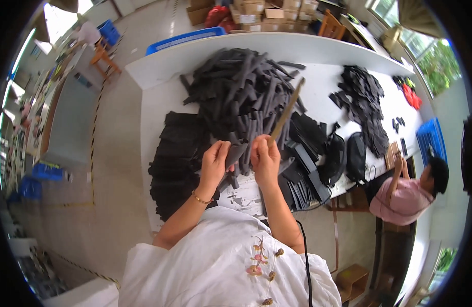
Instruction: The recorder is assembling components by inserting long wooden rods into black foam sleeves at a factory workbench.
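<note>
My left hand (214,159) pinches a small dark grey fabric piece (237,153) between thumb and fingers. Close beside it, my right hand (265,159) is closed round the lower end of a long, thin brownish stick (289,108), which slants up and to the right. Beyond both hands rises a big heap of dark grey fabric tubes (241,77). Flat black fabric pieces (180,158) lie stacked left of my left hand. Right of my right hand are more dark flat strips (300,190).
Two black pouches (335,156) and a black fabric pile (366,107) lie farther right on the white table (318,77), which has a raised back panel. A co-worker in pink (402,197) sits at the right. A black cable (305,256) hangs beside my right arm.
</note>
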A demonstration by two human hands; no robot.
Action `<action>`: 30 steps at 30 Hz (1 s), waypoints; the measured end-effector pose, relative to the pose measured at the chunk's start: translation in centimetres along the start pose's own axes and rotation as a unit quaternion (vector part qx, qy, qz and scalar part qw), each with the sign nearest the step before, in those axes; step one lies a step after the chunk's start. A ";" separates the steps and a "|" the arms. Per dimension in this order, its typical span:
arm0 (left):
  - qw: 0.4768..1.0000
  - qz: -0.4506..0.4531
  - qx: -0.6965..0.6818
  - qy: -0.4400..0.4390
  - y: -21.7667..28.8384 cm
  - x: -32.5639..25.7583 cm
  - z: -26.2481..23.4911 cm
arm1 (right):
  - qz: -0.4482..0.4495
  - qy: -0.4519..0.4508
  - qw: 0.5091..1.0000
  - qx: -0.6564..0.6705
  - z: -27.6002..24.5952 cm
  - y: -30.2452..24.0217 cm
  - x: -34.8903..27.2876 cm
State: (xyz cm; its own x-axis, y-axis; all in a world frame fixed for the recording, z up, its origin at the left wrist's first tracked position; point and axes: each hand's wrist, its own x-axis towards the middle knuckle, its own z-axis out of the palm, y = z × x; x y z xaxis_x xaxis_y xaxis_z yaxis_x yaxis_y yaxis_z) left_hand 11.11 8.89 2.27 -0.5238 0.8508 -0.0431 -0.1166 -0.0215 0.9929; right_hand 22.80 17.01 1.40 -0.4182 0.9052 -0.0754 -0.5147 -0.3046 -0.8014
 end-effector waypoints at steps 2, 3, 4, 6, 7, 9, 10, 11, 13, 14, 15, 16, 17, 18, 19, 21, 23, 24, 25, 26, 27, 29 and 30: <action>1.000 -0.007 0.006 0.029 -0.1 0.1 -0.8 | 0.023 -0.041 0.998 -0.030 0.7 0.5 -0.4; 0.999 -0.016 0.010 0.036 0.0 0.1 -1.2 | 0.022 -0.065 0.996 -0.062 1.5 0.3 -1.0; 0.998 -0.009 0.036 0.040 -0.8 0.3 -1.6 | 0.069 -0.085 0.990 -0.087 1.1 1.5 -1.0; 1.000 -0.001 -0.011 0.025 -2.1 0.1 -1.7 | 0.056 -0.083 0.991 -0.087 1.7 2.3 -0.7; 0.998 -0.014 -0.062 -0.002 -2.3 -0.4 -1.6 | 0.036 -0.072 0.993 -0.085 2.0 2.7 -0.5; 0.986 -0.115 0.049 -0.108 -2.4 -1.4 -2.1 | 0.031 -0.014 0.997 -0.076 1.5 2.7 1.0; 0.973 -0.162 0.051 -0.159 -4.1 -1.9 -2.7 | 0.029 0.003 0.997 -0.065 1.5 2.4 2.0; 0.970 -0.175 0.021 -0.166 -5.6 -2.7 -3.1 | 0.027 0.019 0.998 -0.054 1.8 1.9 3.1; 0.965 -0.200 0.011 -0.172 -6.3 -3.5 -4.1 | -0.022 0.037 0.993 -0.109 2.3 1.5 6.1; 0.966 -0.202 0.008 -0.164 -6.6 -3.4 -4.8 | -0.047 0.050 0.991 -0.113 2.6 1.0 7.9; 0.972 -0.179 0.055 -0.141 -6.9 -3.3 -5.7 | -0.073 0.066 0.988 -0.119 2.9 0.4 9.9; 0.975 -0.156 0.102 -0.120 -7.1 -3.0 -6.5 | -0.091 0.065 0.983 -0.144 2.6 -0.4 11.8; 0.982 -0.115 0.110 -0.100 -6.2 -1.8 -8.0 | -0.110 0.067 0.977 -0.170 2.1 -1.0 13.7; 0.985 -0.070 0.146 -0.049 -5.4 -0.2 -9.3 | -0.190 0.104 0.921 -0.324 0.9 -1.3 15.7; 0.985 -0.003 0.172 -0.009 -5.4 1.6 -11.2 | -0.261 0.132 0.836 -0.465 0.5 -1.1 17.1; 0.949 0.124 0.286 0.050 -5.7 5.6 -15.5 | -0.273 0.133 0.819 -0.487 1.5 0.3 16.2; 0.909 0.136 0.392 0.027 -7.1 9.2 -19.0 | -0.173 0.049 0.874 -0.452 -0.4 2.4 14.9; 0.894 0.132 0.428 -0.003 -8.2 10.6 -20.4 | -0.149 0.002 0.875 -0.461 -0.6 3.8 13.5; 0.876 0.126 0.464 -0.033 -9.3 11.8 -21.6 | -0.124 -0.045 0.874 -0.468 -0.4 5.3 11.7; 0.878 0.123 0.462 -0.035 -10.3 12.8 -22.4 | -0.045 -0.078 0.873 -0.479 -0.8 6.4 9.9; 0.866 0.102 0.480 -0.099 -11.0 13.6 -23.0 | 0.034 -0.110 0.867 -0.485 -1.5 7.5 8.4; 0.851 0.082 0.490 -0.170 -12.0 15.2 -23.4 | 0.098 -0.134 0.846 -0.507 -3.3 9.0 6.0; 0.840 0.069 0.500 -0.198 -12.2 15.7 -23.4 | 0.104 -0.152 0.841 -0.508 -3.7 9.4 5.2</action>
State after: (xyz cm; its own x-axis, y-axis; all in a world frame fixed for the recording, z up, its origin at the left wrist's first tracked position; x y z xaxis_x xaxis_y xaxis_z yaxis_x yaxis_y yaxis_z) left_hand -15.42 10.23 -13.13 -0.1289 0.9887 -0.0770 0.7926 0.1494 0.5912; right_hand 18.56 19.98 -8.67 -0.6714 0.6990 -0.2463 0.4347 0.1023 -0.8947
